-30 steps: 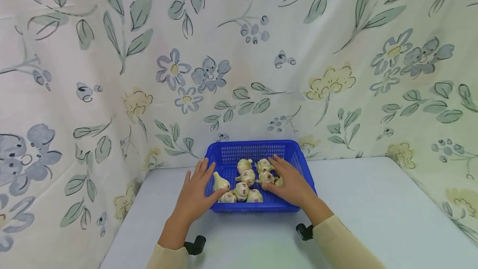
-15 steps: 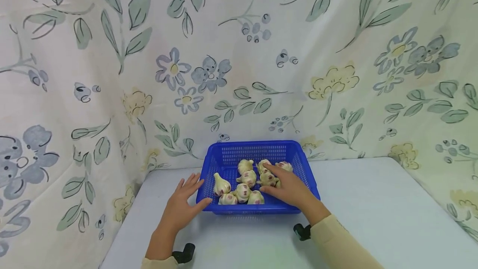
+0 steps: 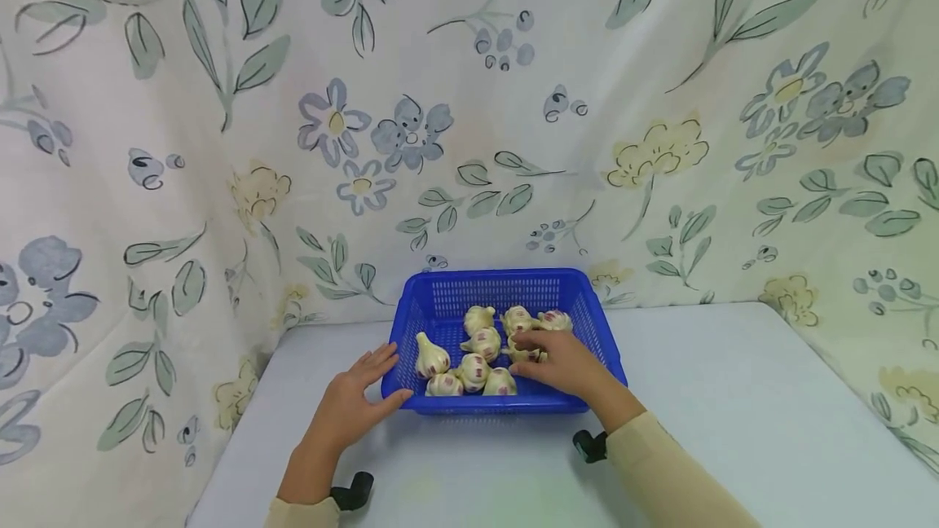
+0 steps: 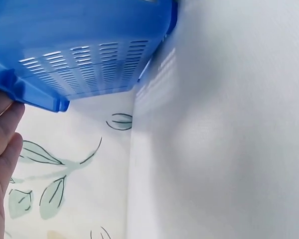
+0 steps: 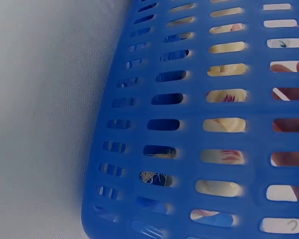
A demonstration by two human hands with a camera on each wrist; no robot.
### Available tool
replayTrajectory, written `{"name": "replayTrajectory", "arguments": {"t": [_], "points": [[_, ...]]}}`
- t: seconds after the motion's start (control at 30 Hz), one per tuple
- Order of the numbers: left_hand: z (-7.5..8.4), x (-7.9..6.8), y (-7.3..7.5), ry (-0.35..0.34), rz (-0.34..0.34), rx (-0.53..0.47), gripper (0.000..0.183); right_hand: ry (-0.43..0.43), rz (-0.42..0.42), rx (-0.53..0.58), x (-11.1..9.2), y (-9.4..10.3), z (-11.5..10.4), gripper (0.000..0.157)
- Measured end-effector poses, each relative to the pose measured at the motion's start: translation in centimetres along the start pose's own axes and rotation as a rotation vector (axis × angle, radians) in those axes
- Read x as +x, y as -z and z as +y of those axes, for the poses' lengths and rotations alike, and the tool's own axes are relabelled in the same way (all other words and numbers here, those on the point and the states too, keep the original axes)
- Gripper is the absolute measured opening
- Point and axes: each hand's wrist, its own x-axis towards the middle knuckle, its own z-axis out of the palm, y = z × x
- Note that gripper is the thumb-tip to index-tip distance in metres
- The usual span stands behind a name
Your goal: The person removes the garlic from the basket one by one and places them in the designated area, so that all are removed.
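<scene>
Hands (image 3: 352,406) (image 3: 563,363) at blue basket (image 3: 499,404), garlic (image 3: 474,371) mostly between

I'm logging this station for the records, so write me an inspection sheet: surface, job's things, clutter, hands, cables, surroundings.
Surface: white table, with the basket standing on it.
Job's things: blue perforated basket holding at least nine garlic bulbs.
Clutter: nothing seen.
Left hand: touching the basket's left rim.
Right hand: reaching into the basket, thumb and fingers around one bulb; firmness of grip cannot be told.
Cables: nothing seen.
Surroundings: floral cloth hanging behind and beside the table.
</scene>
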Motion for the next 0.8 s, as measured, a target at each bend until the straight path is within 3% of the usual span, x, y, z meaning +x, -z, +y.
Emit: {"name": "replayTrajectory", "arguments": {"t": [0.4,0.63,0.8], "points": [[-0.6,0.0,-0.7,-0.004,0.04,-0.093,0.064,-0.01,-0.093,0.041,1.4,-0.8,-0.5,0.047],[-0.9,-0.2,-1.3,0.007,0.046,-0.13,0.065,-0.019,-0.226,0.11,2.3,-1.5,-0.3,0.052],[-0.9,-0.4,-1.3,0.002,0.05,-0.138,0.064,-0.012,-0.282,0.096,2.5,-1.8,0.1,0.05]]}}
